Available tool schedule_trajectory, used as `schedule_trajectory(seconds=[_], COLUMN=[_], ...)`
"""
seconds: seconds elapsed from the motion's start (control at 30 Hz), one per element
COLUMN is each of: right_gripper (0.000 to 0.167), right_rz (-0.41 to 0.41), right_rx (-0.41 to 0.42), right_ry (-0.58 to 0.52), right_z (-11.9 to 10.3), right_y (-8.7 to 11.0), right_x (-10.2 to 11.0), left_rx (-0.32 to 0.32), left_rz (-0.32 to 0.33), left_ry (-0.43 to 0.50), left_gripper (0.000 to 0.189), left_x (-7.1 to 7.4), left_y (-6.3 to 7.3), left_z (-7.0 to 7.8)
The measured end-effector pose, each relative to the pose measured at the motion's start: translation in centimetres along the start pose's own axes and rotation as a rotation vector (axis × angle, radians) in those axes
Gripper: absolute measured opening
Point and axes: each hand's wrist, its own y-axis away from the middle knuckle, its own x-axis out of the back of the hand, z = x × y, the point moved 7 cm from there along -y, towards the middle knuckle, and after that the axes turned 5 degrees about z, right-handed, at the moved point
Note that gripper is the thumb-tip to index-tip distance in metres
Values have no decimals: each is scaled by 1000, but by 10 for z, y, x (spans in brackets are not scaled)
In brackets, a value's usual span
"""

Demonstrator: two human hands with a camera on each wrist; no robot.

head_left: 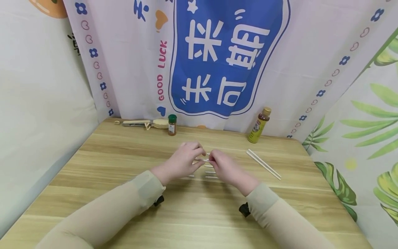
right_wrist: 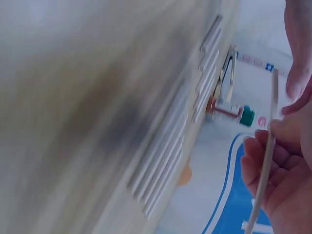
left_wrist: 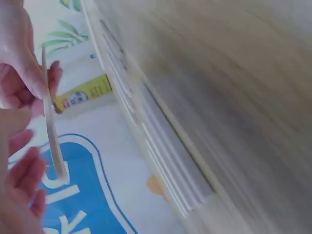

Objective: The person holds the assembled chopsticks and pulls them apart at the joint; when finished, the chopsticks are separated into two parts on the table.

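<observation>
Above the table, my right hand (head_left: 225, 166) pinches a thin pale stick (right_wrist: 263, 181) between thumb and finger. The stick reaches across toward my left hand (head_left: 181, 159), whose thumb and fingers are spread around its end. The left wrist view shows the held stick (left_wrist: 51, 131) beside the left fingers (left_wrist: 29, 170), which are loosely extended. Below lie several short white sticks (left_wrist: 168, 151) side by side in two groups, left and right. The right group (head_left: 211, 177) shows between the hands in the head view; the left group is mostly hidden behind the left hand.
Two longer white sticks (head_left: 263, 164) lie slantwise on the wooden table (head_left: 199, 221) at right. A yellow-labelled bottle (head_left: 258, 126) stands at the back right. A green-capped seasoning jar (head_left: 172, 125) is at the back, beside pale-handled utensils (head_left: 136, 123). Printed cloth (head_left: 140, 79) hangs behind.
</observation>
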Motion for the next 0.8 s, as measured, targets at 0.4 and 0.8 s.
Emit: schedule_trajectory(seconds=[0.4,0.8], right_gripper=[7,5], right_rz=[63,66], right_rx=[49,77], right_ry=[-57,-41], right_z=[-7,-7], right_y=[3,6], right_x=[-4,0], left_rx=[113,178], left_rz=[-150,-227], left_ry=[71,90], left_gripper=[11,11], left_x=[-15,-22], left_y=[-2,-1], left_z=[-5,-5])
